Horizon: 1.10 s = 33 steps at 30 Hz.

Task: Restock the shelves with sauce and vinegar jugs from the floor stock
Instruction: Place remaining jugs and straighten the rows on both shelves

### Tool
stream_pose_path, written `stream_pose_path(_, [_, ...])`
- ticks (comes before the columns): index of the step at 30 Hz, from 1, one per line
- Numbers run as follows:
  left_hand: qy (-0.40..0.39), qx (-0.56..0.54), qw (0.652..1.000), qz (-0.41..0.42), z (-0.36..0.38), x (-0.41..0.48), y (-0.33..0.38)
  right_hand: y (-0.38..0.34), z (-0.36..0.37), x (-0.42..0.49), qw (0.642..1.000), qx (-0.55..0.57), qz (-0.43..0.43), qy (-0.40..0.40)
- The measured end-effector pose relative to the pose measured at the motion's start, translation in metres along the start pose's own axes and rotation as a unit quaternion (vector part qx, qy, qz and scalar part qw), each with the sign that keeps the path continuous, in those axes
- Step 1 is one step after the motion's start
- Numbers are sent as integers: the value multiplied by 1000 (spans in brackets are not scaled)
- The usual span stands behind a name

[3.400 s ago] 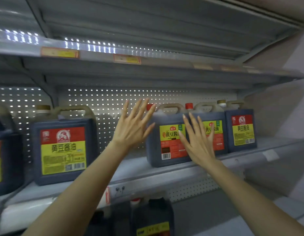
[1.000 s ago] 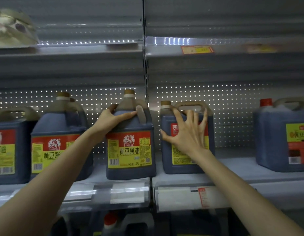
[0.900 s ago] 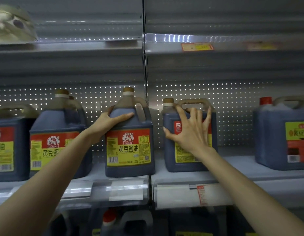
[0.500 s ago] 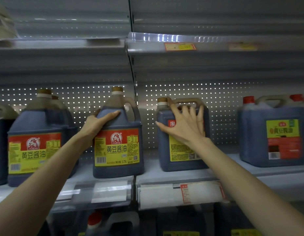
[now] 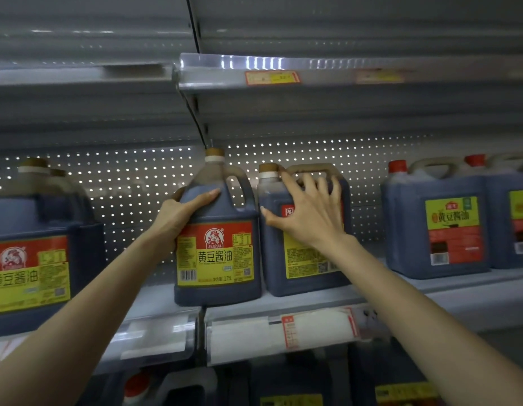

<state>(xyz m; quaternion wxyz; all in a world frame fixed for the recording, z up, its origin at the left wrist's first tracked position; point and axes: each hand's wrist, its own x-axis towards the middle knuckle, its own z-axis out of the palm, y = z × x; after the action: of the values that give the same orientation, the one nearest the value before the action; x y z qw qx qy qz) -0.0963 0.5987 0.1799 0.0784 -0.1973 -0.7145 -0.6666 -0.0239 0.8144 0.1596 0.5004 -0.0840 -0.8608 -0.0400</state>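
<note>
Two dark soy sauce jugs stand side by side on the grey shelf [image 5: 459,291]. The round-shouldered jug [image 5: 216,259] has a red and yellow label and a tan cap. My left hand [image 5: 181,215] grips its left shoulder, thumb across the front. The square jug [image 5: 307,273] to its right has a tan cap and a top handle. My right hand [image 5: 310,218] presses on that jug's upper front with spread fingers, the fingertips reaching the handle. The two jugs almost touch.
A bigger jug of the same brand [image 5: 28,273] stands at the left, with others behind it. Red-capped square jugs [image 5: 436,227] fill the right end. The upper shelf edge [image 5: 327,71] hangs close above the caps. More jugs [image 5: 172,388] sit on the shelf below.
My hands moved from the right-hand jugs to these two. Over the last second the gap between the round jug and the square jug has closed; both hands keep their places on them.
</note>
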Motion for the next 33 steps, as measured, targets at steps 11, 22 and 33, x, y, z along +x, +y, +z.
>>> stream_pose_path(11, [10,-17,1000,16,28,-5,2,20,-14,-1,999,-1,-11,-53])
stream_pose_path(22, [8,-39,999,38,65,-10,3,53,-21,-2,998,-45,-15,-51])
stream_pose_path(33, [-21,-60,996,57,92,-7,2,83,-15,-6,998,-65,-7,2])
